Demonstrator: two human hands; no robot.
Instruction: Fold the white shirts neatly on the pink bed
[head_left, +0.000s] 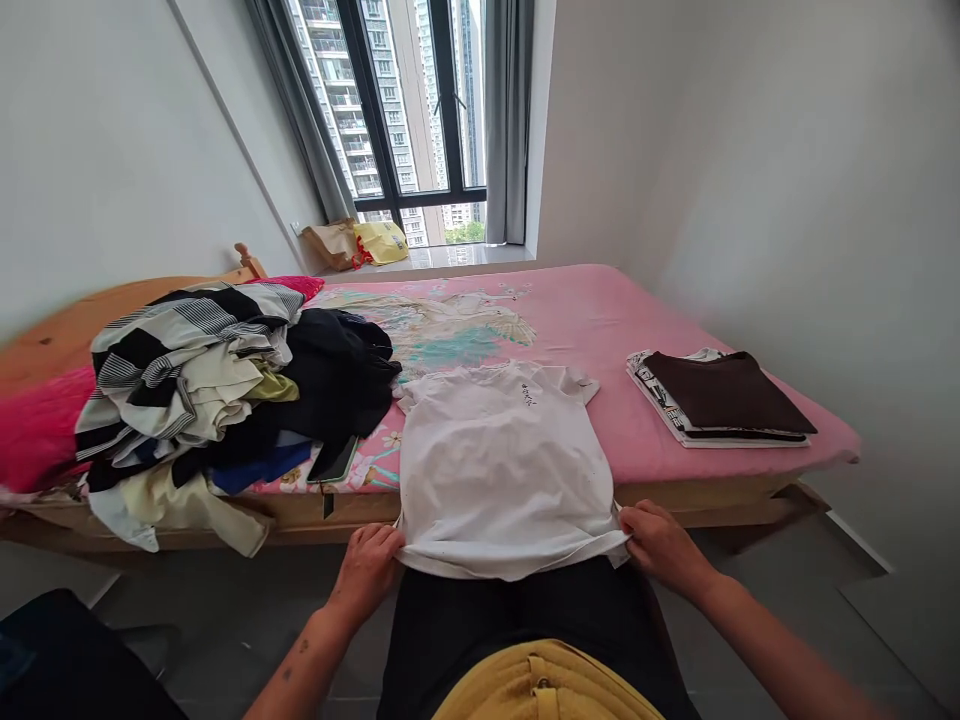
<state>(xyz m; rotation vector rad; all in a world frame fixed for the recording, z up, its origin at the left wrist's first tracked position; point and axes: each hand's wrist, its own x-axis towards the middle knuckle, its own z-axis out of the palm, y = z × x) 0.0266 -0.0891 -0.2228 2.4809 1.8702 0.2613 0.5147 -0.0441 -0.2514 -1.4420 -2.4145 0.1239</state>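
Observation:
A white T-shirt [506, 460] with small dark lettering on the chest lies spread on the bed, its collar toward the window and its hem hanging over the near edge. At the hem's left corner, my left hand [373, 560] is closed on the fabric. My right hand [660, 540] pinches the opposite corner, holding the hem stretched between both hands. Fingertips on each side are partly hidden by the cloth.
A heap of loose clothes [195, 380] covers the bed's left side, with a phone [334, 460] beside it. Folded clothes [720, 395] are stacked on the right of the pink bedsheet [577, 310]. Bags [381, 242] sit on the windowsill. A dark object [75, 660] stands lower left.

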